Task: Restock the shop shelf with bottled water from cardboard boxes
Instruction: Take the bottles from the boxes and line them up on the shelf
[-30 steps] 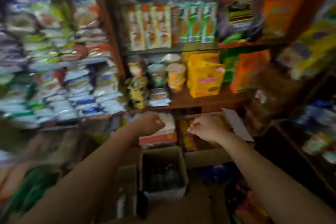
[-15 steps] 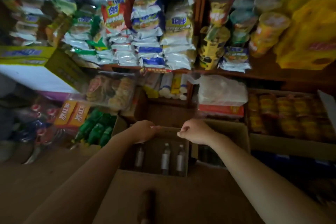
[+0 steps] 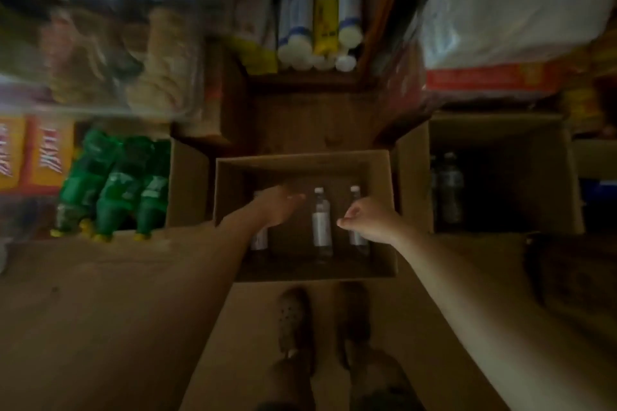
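Dim shop shelves (image 3: 310, 83) fill the upper half of the head view, stacked with snack packets and tubes, and below them open cardboard boxes stand on the floor. At the centre sits the nearest box (image 3: 302, 162), open at the top, with three water bottles inside: the left bottle (image 3: 259, 238) partly hidden, the middle bottle (image 3: 321, 223) in plain sight, the right bottle (image 3: 357, 237) half behind a wrist. All three stand upright, so from above their long axes run toward 12 o'clock, white caps farthest from the person.

From the hands, the bottles lie straight below and a little toward 6 o'clock. The left hand (image 3: 278, 205) reaches into the box from 8 o'clock, fingers stretched forward and relaxed, directly above the left bottle; blur hides whether it touches the cap. It holds nothing that I can see. The right hand (image 3: 365, 217) comes in from 4 o'clock with fingers curled loosely into a fist, thumb against forefinger, empty as far as the view shows, just over the right bottle. The middle bottle stands between the two hands, about equally near each.

A second box (image 3: 497, 120) at 3 o'clock holds more dark bottles (image 3: 449, 187), well apart from both hands. Green bottles (image 3: 117, 183) lie in a box at 9 o'clock. I judge the next step is lowering each hand onto a bottle neck.
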A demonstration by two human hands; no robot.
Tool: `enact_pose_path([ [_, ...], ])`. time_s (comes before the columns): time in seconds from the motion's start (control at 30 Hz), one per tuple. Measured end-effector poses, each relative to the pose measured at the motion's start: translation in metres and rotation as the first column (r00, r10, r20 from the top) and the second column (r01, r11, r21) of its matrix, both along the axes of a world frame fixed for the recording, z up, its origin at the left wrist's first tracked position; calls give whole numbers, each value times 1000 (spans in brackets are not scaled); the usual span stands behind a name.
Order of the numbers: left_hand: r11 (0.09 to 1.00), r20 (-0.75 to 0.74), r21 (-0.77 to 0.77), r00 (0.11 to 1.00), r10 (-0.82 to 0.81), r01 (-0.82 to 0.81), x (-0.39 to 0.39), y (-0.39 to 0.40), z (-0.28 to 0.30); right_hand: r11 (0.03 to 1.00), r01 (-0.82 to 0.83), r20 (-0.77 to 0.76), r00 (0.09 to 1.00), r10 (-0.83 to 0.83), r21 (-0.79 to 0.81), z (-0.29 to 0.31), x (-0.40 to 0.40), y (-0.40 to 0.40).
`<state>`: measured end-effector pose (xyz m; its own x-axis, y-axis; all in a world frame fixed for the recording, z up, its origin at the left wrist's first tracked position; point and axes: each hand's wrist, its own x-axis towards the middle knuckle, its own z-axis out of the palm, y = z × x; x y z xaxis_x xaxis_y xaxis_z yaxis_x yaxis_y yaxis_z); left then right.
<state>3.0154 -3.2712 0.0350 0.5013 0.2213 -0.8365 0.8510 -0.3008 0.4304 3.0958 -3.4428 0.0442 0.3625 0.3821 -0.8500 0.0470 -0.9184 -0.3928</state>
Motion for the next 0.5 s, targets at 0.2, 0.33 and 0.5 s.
enact_pose_path([
  [0.2,996,-71,-83,997,21,-27,-6,-2,-159,994,-17,-109,994,5,-105,-143,-21,2],
  [0.33,985,-35,-117,991,126,-129,8,0,-245,987,78,-214,971,-107,-140,-233,-23,14],
  [0.5,949,-88,-224,974,208,-223,34,-11,-330,962,240,-261,928,-266,-127,-338,-24,24],
])
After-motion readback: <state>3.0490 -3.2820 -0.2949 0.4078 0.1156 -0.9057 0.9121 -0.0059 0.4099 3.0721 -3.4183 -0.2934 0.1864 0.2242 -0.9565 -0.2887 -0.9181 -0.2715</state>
